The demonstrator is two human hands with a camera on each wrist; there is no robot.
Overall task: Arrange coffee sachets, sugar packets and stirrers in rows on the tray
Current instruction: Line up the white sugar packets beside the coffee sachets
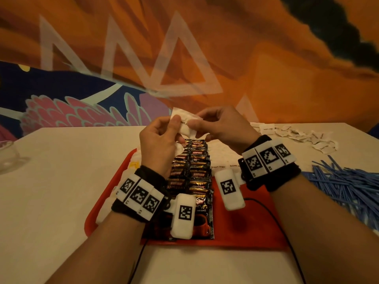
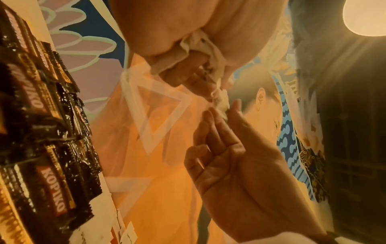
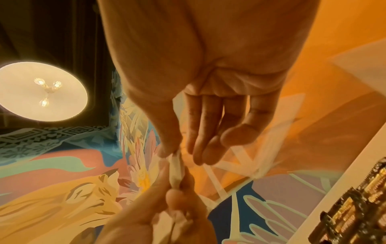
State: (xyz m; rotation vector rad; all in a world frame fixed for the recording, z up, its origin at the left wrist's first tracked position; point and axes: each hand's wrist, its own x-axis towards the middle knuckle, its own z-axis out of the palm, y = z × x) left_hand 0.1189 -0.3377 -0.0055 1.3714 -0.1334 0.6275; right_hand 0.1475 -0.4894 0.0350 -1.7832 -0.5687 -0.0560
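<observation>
Both hands are raised over the far end of the red tray (image 1: pixel 256 232). My left hand (image 1: pixel 164 138) grips a small bunch of white sugar packets (image 1: pixel 185 125), which show crumpled in its fingers in the left wrist view (image 2: pixel 198 54). My right hand (image 1: pixel 217 126) pinches the end of one packet (image 3: pixel 176 171) from that bunch between thumb and fingertips. Two rows of dark coffee sachets (image 1: pixel 190 171) run down the tray's middle. White sugar packets (image 1: pixel 225 154) lie in a row right of them. Others (image 1: pixel 135 160) line the tray's left edge, partly hidden by my left wrist.
A loose heap of sugar packets (image 1: pixel 297 136) lies on the beige table (image 1: pixel 61 191) at the far right. A pile of blue stirrers (image 1: pixel 348 187) spreads right of the tray. A glass (image 1: pixel 8 156) stands at the left edge. A black cable (image 1: pixel 287 232) crosses the tray's near right corner.
</observation>
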